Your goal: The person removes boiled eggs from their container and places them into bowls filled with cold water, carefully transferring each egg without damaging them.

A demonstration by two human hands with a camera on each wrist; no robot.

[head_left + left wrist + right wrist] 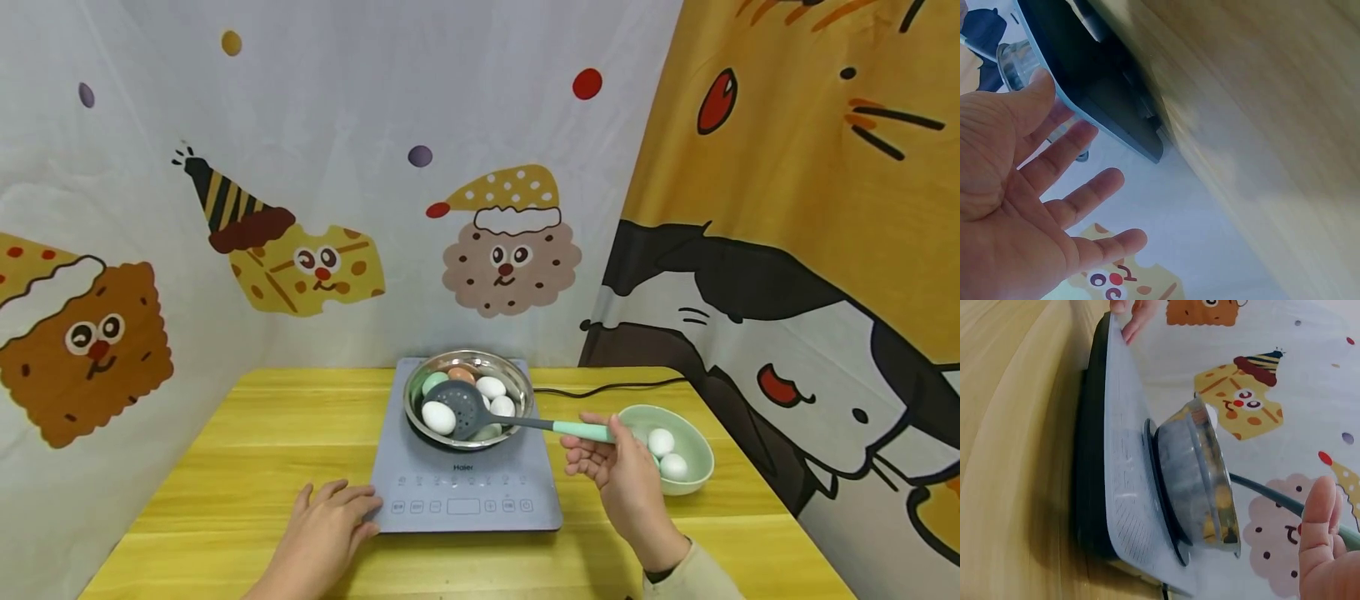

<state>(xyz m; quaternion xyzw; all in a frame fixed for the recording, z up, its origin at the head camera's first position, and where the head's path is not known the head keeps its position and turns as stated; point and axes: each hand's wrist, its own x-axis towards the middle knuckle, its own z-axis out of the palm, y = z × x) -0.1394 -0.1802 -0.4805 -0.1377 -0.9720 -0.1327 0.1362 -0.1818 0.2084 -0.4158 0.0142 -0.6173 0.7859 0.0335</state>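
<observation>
My right hand point(633, 492) pinches the mint-green handle point(579, 430) of a grey slotted skimmer between thumb and fingers. The skimmer's head point(467, 410) is over a steel basin point(517, 375), with a white egg point(438, 417) on its left side. Inside the basin are several more eggs, white, brown point(461, 375) and green point(433, 382). The basin stands on a grey induction cooktop point(427, 492). At the cooktop's front left corner, my left hand point(322, 525) touches the edge. In the left wrist view, that hand's fingers point(1094, 197) are spread.
A pale green bowl point(703, 442) with two white eggs point(667, 454) sits right of the cooktop, just beyond my right hand. A black cord point(600, 390) runs across the back of the wooden table point(225, 467). Cartoon-printed cloth point(337, 100) hangs behind and at the sides.
</observation>
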